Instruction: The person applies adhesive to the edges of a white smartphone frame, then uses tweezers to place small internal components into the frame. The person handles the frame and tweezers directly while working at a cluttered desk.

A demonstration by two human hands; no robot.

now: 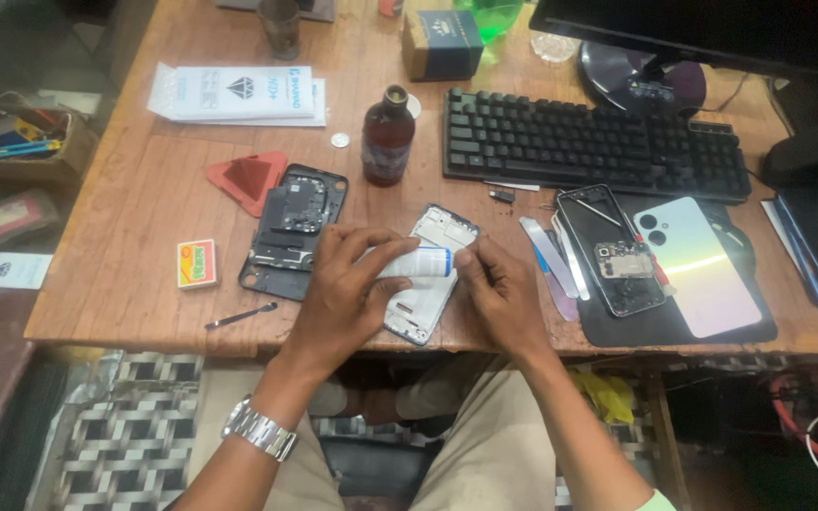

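Two hands on my white tube [416, 262] above the phone frame [428, 284]: left hand [347, 289] grip clamped round its body, right hand [499, 293] fingers pinching the cap.

1. A worn wooden table [144, 189] carries everything; its front edge runs just above the person's knees.
2. At the left front lie a small yellow-and-red box [196, 263] and a thin metal tool [240, 315].
3. A red triangular pick [248, 179] sits beside a dark phone frame [293, 230].
4. A pale phone frame [428, 284] lies at the front middle.
5. A brown bottle [388, 137] stands upright near a black keyboard [594, 144].
6. White packets [236, 94] and a cardboard box [441, 44] lie at the back.
7. On the right, a black mat [674, 326] bears an opened phone [611, 248] and a shiny back cover [698, 265].
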